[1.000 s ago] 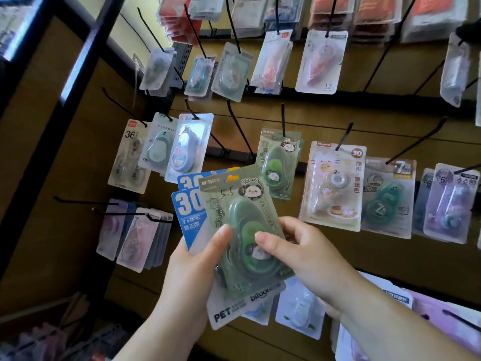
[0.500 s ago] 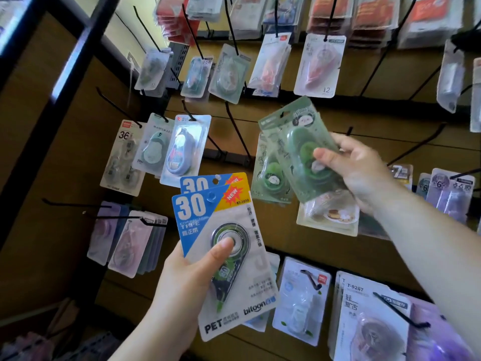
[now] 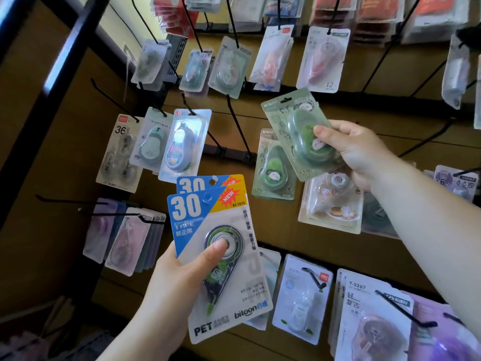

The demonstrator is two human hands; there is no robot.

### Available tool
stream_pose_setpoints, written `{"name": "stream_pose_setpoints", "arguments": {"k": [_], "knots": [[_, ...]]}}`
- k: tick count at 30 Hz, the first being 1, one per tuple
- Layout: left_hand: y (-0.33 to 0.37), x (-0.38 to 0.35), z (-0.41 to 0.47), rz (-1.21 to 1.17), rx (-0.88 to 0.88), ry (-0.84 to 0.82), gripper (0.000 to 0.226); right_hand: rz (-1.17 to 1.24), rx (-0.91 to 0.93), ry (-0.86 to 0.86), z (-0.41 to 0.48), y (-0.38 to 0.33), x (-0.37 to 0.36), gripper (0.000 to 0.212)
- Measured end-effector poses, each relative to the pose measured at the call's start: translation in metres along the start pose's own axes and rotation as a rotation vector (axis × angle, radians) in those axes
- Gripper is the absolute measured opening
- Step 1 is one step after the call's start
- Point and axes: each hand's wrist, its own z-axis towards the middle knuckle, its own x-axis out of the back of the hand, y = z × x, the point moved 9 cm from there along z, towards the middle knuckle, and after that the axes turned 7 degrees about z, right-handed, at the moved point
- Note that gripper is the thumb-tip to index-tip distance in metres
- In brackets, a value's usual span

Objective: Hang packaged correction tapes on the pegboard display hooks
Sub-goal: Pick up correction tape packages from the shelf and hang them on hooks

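Lifted off the stack since a second ago, the green avocado-print pack (image 3: 289, 126) is pinched in the right hand (image 3: 361, 155). It is tilted, top edge towards the matching hung pack (image 3: 273, 168), probably bound for that hook. The left hand (image 3: 169, 285) clamps two blue packs (image 3: 190, 207) reading "30 CORRECTION TAPE", "NEW", "PET", "bitoon".

A stationery shop: packaged correction tapes (image 3: 322, 58) on pegboard hooks (image 3: 235, 123).

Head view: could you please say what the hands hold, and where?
The right hand pinches the green pack by its blister; the left hand holds two blue packs at their lower left.
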Motion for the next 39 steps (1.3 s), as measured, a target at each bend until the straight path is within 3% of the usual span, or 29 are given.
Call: {"name": "stream_pose_setpoints", "arguments": {"k": [4, 15, 25, 28, 31, 32, 35, 39], "knots": [[-0.001, 0.003, 0.0, -0.002, 0.001, 0.006, 0.034, -0.069, -0.026, 0.05, 0.001, 0.003, 0.006, 0.021], [-0.005, 0.001, -0.002, 0.015, 0.002, -0.008, 0.039, -0.302, -0.048, 0.193, -0.002, 0.042, 0.002, 0.034], [-0.01, 0.005, -0.003, 0.033, 0.035, 0.006, 0.038, -0.358, -0.216, 0.187, -0.004, 0.087, -0.025, 0.045], [-0.008, 0.001, -0.006, 0.018, 0.027, -0.003, 0.036, -0.413, -0.085, 0.214, -0.031, 0.075, -0.025, 0.045], [-0.009, -0.004, -0.008, -0.002, 0.024, -0.016, 0.036, -0.357, 0.089, 0.066, -0.081, 0.053, -0.042, 0.017], [-0.008, -0.006, -0.008, -0.001, 0.019, -0.02, 0.038, -0.294, 0.055, -0.029, -0.098, 0.053, -0.051, 0.011], [-0.007, -0.011, -0.01, 0.011, -0.008, -0.021, 0.039, -0.146, -0.149, -0.281, -0.138, 0.067, -0.07, 0.033], [-0.006, -0.02, -0.015, 0.021, -0.028, -0.037, 0.037, -0.24, -0.308, -0.284, -0.159, 0.087, -0.061, 0.019]]}}
